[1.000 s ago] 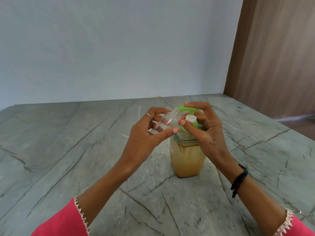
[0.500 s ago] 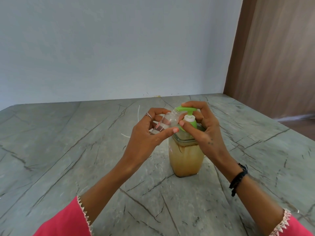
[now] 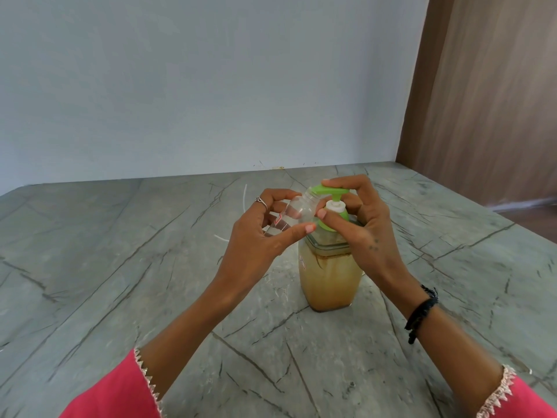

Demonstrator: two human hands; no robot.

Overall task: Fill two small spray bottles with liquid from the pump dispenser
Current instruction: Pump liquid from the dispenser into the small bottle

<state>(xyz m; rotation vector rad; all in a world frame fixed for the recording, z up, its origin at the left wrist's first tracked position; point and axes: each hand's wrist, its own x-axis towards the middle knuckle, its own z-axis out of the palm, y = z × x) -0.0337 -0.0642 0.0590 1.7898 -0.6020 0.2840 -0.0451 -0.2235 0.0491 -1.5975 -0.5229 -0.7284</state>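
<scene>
A clear pump dispenser (image 3: 328, 279) with amber liquid and a green pump head (image 3: 330, 190) stands on the grey stone table (image 3: 120, 267). My left hand (image 3: 259, 236) holds a small clear spray bottle (image 3: 297, 211), tilted, its open mouth up against the green spout. My right hand (image 3: 361, 218) wraps the pump: the forefinger lies on top of the green head, the thumb against the white collar (image 3: 335, 206). No second small bottle shows.
Two thin white tubes lie on the table behind my left hand, one upright-looking (image 3: 244, 197) and one short piece (image 3: 220, 237). A pale wall closes the back; a brown wooden panel (image 3: 482, 101) stands at the right.
The green pump head has risen slightly, showing more of the white collar. Both hands and the small bottle stay in nearly the same place.
</scene>
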